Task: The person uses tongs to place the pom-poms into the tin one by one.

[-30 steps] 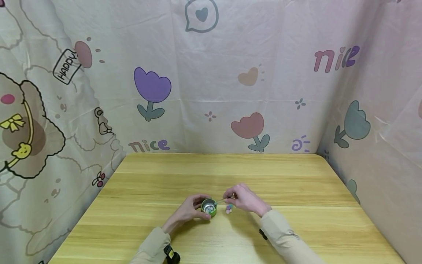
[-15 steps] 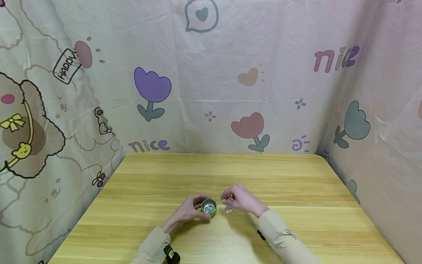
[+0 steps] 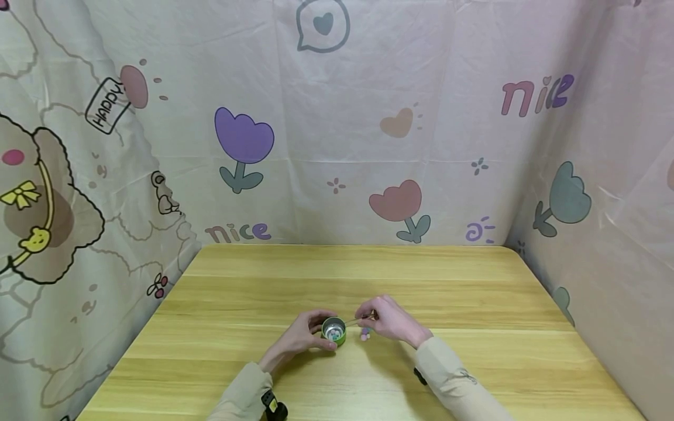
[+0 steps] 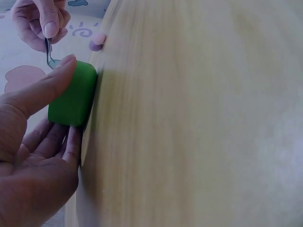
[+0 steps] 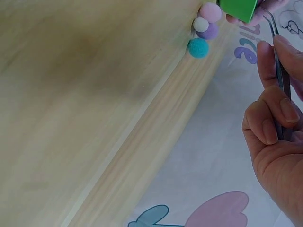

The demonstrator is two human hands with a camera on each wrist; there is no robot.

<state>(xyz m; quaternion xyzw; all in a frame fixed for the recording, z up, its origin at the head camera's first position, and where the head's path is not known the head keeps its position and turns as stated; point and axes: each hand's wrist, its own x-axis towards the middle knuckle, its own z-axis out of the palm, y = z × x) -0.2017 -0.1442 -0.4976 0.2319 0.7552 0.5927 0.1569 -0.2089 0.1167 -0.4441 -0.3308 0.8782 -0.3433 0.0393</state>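
My left hand [image 3: 299,337] holds a small round green tin [image 4: 78,97] on the table, thumb on one side and fingers on the other. Several pale and teal balls [image 3: 334,334] show at its silvery bottom. From the right, my right hand [image 3: 391,318] pinches dark metal tweezers [image 5: 282,78] with bent tips. Those tips are at the tin's rim in the head view; nothing shows between them in the right wrist view. Below the right hand lie a pink pom-pom [image 5: 210,12], a white pom-pom [image 5: 200,24], a purple pom-pom [image 5: 207,31] and a teal pom-pom [image 5: 199,48].
The wooden table [image 3: 337,275] extends around both hands. A printed cloth [image 3: 326,117] hangs behind it and along both sides. A black device [image 3: 274,406] is strapped at the left sleeve, and another dark one [image 3: 420,376] at the right sleeve.
My right hand with the tweezers shifted slightly left, then slightly back to the right. The left hand and the tin stayed in place.
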